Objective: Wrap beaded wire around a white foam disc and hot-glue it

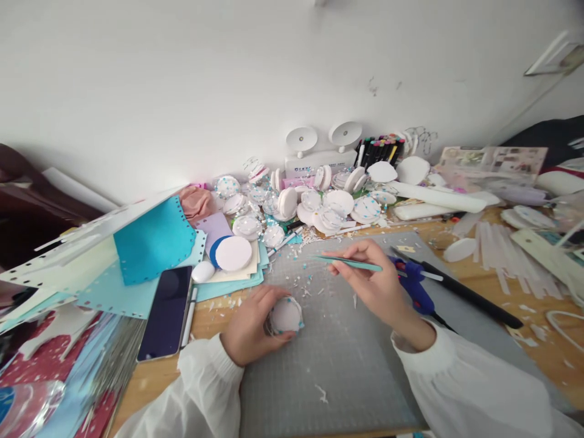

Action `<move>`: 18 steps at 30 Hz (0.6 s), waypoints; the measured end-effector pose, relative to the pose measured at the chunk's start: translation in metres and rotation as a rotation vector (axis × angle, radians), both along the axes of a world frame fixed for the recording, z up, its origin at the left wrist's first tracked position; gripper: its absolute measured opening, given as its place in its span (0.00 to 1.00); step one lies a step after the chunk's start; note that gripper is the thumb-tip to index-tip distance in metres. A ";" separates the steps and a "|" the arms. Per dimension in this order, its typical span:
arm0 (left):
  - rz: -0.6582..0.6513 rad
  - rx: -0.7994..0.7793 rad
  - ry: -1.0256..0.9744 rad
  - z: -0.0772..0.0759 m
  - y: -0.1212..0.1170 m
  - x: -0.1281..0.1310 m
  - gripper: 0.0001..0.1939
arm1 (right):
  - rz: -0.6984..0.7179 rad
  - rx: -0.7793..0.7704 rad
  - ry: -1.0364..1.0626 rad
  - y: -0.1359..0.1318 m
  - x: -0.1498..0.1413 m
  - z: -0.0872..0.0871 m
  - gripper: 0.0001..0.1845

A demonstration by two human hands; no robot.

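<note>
My left hand (254, 325) is closed around the edge of a small round white disc (286, 314) dotted with blue bits along its rim. The disc rests on the grey cutting mat (337, 371). To the right, my right hand (371, 280) is raised over the mat and pinches teal tweezers (356, 263), their tips pointing left. Small white and blue scraps (308, 280) lie scattered on the mat between the hands and the pile behind. A blue glue gun (417, 289) lies just beyond my right hand, partly hidden by it.
Many decorated white discs (331, 216) are heaped at the back before a white two-headed lamp (319, 159) and markers (381, 151). At left lie a phone (165, 313) and coloured sheets (155, 237). A black rod-like tool (474, 295) and translucent glue sticks (511, 258) lie at right.
</note>
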State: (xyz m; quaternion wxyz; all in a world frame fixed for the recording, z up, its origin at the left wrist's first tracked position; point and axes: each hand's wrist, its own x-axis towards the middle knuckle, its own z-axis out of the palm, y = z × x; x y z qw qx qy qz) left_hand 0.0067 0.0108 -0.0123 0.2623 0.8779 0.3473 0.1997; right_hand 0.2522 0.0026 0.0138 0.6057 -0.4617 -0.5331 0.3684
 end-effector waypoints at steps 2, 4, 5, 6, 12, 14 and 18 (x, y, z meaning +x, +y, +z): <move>0.055 -0.057 -0.053 -0.002 0.000 -0.002 0.26 | -0.014 -0.022 -0.006 0.002 -0.003 -0.007 0.09; 0.122 -0.121 -0.149 -0.002 -0.001 -0.003 0.24 | -0.042 -0.041 -0.019 0.001 -0.004 -0.014 0.09; 0.152 -0.157 -0.207 -0.002 -0.002 -0.003 0.24 | -0.052 -0.046 -0.027 0.000 -0.004 -0.016 0.09; 0.176 -0.195 -0.266 -0.001 -0.003 -0.003 0.23 | -0.061 -0.048 -0.032 -0.001 -0.004 -0.018 0.08; 0.264 -0.415 -0.549 0.002 -0.005 0.002 0.21 | -0.064 -0.070 -0.075 -0.003 -0.003 -0.022 0.09; 0.282 -0.514 -0.648 0.003 -0.005 0.003 0.20 | -0.054 -0.075 -0.094 -0.004 -0.004 -0.021 0.09; 0.366 -0.686 -0.743 0.006 -0.004 0.003 0.20 | -0.055 -0.071 -0.129 -0.008 -0.004 -0.020 0.09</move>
